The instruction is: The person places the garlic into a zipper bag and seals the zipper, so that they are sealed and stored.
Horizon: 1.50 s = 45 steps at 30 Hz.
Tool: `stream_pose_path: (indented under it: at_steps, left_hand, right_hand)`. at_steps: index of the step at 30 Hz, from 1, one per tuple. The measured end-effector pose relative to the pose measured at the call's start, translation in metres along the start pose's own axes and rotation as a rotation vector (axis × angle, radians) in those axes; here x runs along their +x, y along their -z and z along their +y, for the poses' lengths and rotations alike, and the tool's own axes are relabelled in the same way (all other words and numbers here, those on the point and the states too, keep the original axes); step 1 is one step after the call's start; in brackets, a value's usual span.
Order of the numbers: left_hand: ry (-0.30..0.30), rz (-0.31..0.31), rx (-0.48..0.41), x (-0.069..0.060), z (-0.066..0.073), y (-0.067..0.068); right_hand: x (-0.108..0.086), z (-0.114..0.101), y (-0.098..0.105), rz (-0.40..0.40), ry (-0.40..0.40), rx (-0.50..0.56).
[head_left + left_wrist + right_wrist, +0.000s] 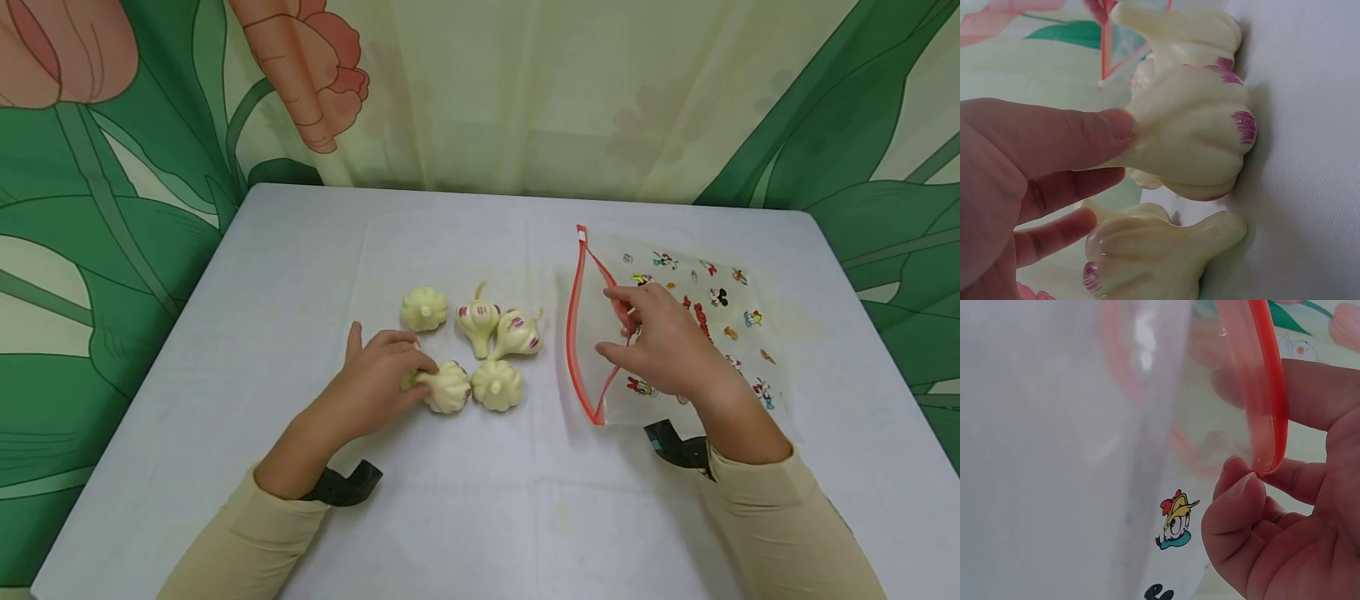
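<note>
Several pale garlic bulbs with purple streaks lie in a group near the table's middle. My left hand (pixel 378 379) pinches the stem of the nearest-left garlic bulb (pixel 447 388), its thumb showing against the neck in the left wrist view. Beneath that hand, another garlic bulb (pixel 1147 253) is mostly hidden from the head view. To the right lies a clear plastic zip bag (pixel 701 333) with red-edged opening and cartoon prints. My right hand (pixel 663 342) holds the near side of its mouth, fingers hooked over the red rim (pixel 1266 394), and the mouth gapes leftward.
Other garlic bulbs, among them one at the back (pixel 423 308) and one at the front right (pixel 497 385), sit close around the left hand. A white cloth covers the table (pixel 480 517). Behind it hangs a flower-patterned curtain (pixel 525 100).
</note>
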<state>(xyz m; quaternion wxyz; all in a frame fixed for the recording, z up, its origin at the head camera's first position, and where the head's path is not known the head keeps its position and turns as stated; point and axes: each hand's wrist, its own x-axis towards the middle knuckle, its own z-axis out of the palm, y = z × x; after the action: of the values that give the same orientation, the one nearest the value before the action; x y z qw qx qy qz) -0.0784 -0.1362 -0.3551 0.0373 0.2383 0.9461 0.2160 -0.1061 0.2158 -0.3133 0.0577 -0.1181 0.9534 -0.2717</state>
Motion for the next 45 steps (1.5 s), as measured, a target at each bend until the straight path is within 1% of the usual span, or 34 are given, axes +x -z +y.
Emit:
stream_pose_path:
  at_steps: [5, 10, 13, 16, 19, 22, 25, 30, 36, 38, 41, 45]
  left_hand:
    - [0.007, -0.009, 0.003, -0.001, 0.001, 0.004]
    - [0.016, 0.007, 0.003, -0.003, 0.003, 0.015]
    - [0.003, 0.017, 0.005, -0.004, 0.004, 0.021]
    - [-0.022, 0.042, -0.008, -0.003, 0.005, 0.025]
    - [-0.076, 0.092, -0.037, -0.002, 0.005, 0.028]
    - [-0.128, 0.141, -0.078, 0.001, 0.006, 0.030]
    - [-0.156, 0.174, -0.123, 0.005, 0.008, 0.032]
    - [-0.202, 0.228, -0.185, 0.014, 0.014, 0.032]
    - [-0.269, 0.303, -0.232, 0.026, 0.022, 0.028]
    - [-0.281, 0.318, -0.242, 0.030, 0.026, 0.026]
    - [-0.277, 0.316, -0.247, 0.036, 0.031, 0.022]
    - [-0.253, 0.282, -0.258, 0.044, 0.041, 0.016]
  right_hand:
    - [0.000, 0.001, -0.001, 0.005, 0.000, 0.002]
    - [0.000, 0.001, -0.002, 0.010, -0.002, 0.004]
    - [0.000, 0.001, -0.002, 0.018, 0.002, 0.003]
    - [0.000, 0.001, -0.002, 0.031, 0.014, 0.001]
    - [-0.001, 0.000, -0.002, 0.040, 0.025, 0.003]
    - [-0.001, 0.000, -0.002, 0.042, 0.029, 0.009]
    - [-0.001, 0.000, -0.001, 0.038, 0.022, 0.012]
    - [-0.001, -0.001, -0.001, 0.038, 0.016, 0.015]
    - [-0.002, -0.001, -0.002, 0.045, 0.022, 0.030]
    - [-0.003, -0.001, -0.003, 0.047, 0.023, 0.032]
    - [-0.003, -0.001, -0.003, 0.048, 0.022, 0.034]
    - [-0.003, -0.001, -0.003, 0.049, 0.025, 0.033]
